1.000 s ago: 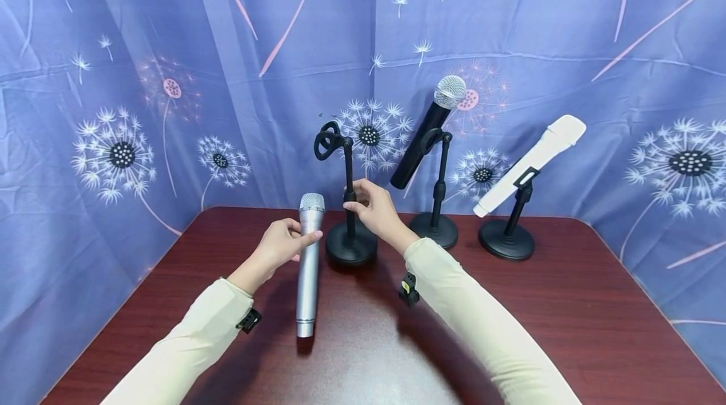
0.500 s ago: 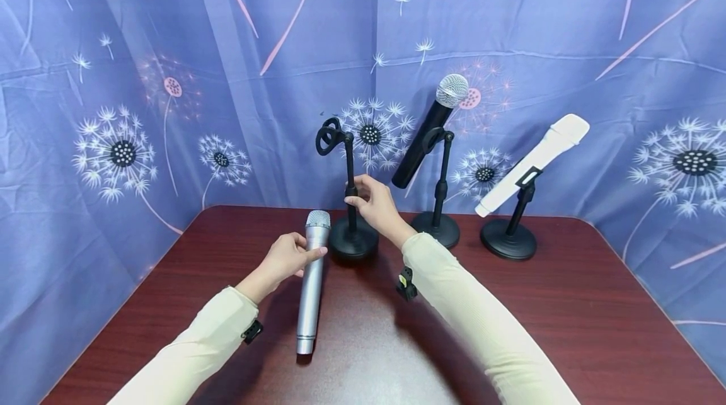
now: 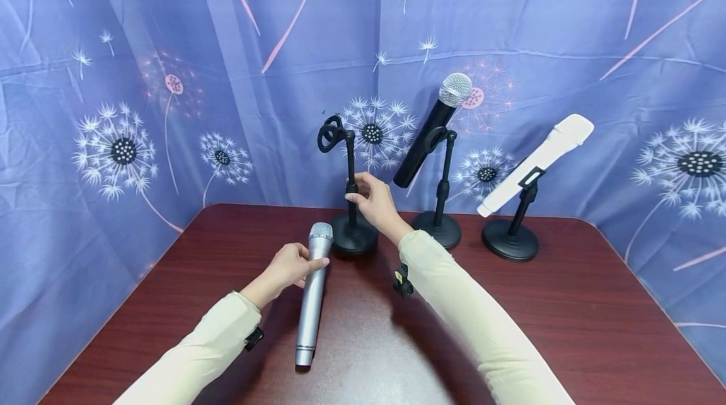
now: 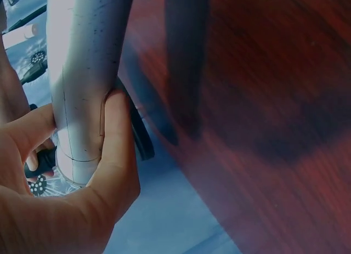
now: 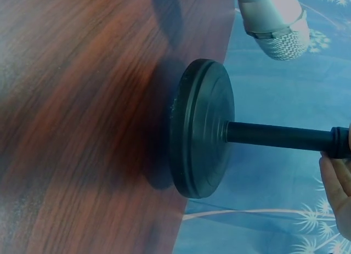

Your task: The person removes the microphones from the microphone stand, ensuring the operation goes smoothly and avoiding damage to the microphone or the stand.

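My left hand [image 3: 289, 266] grips a silver handheld microphone [image 3: 314, 304] just below its mesh head, thumb across the front. The microphone slants, head away from me and tail toward me, over the table. In the left wrist view, fingers [image 4: 118, 139] wrap the silver body [image 4: 82, 73]. My right hand [image 3: 375, 203] pinches the collar on the pole of a black desktop microphone stand [image 3: 351, 159]. This stand's ring clip [image 3: 331, 134] holds nothing. The right wrist view shows its round base [image 5: 205, 128] beside its shadow, with the silver microphone's mesh head [image 5: 286, 44] nearby.
To the right, a black microphone [image 3: 425, 140] with a silver head leans in a second stand [image 3: 442, 191]. Further right a white microphone [image 3: 535, 162] rests in a shorter stand [image 3: 510, 239]. A blue dandelion-print curtain [image 3: 295, 109] surrounds the dark red wooden table [image 3: 567, 323].
My left hand has drawn the silver microphone toward me and slightly right. The stand in my right hand has shifted slightly upward in the head view.
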`<action>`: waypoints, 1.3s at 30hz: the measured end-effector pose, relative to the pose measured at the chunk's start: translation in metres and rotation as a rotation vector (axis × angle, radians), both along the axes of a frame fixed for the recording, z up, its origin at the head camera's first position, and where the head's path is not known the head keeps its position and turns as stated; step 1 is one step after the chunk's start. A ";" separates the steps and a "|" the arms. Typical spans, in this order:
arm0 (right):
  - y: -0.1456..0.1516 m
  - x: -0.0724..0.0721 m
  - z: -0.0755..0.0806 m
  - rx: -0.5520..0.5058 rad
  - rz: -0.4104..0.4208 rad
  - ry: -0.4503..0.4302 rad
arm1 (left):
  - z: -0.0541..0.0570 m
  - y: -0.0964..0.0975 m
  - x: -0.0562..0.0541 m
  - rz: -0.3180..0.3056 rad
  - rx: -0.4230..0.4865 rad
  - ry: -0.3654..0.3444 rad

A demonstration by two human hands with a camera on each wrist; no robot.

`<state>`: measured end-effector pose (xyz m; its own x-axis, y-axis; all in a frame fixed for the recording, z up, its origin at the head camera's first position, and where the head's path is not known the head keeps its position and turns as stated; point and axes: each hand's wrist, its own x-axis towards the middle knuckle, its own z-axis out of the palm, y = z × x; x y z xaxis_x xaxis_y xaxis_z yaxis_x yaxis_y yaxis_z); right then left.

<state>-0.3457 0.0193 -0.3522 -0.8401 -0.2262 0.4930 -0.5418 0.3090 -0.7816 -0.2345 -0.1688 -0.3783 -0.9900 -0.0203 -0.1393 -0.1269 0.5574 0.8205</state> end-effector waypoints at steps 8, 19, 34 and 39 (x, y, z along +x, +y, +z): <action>-0.002 -0.003 -0.002 -0.003 -0.009 -0.016 | -0.009 0.002 -0.001 0.000 0.008 -0.030; -0.003 -0.004 -0.004 -0.003 -0.019 -0.009 | -0.022 0.001 -0.003 -0.024 -0.073 -0.068; -0.007 -0.007 -0.005 0.024 -0.036 0.004 | -0.030 0.003 -0.003 -0.055 -0.090 -0.109; -0.009 -0.006 -0.009 0.023 -0.044 0.000 | -0.031 0.004 -0.001 -0.059 -0.087 -0.103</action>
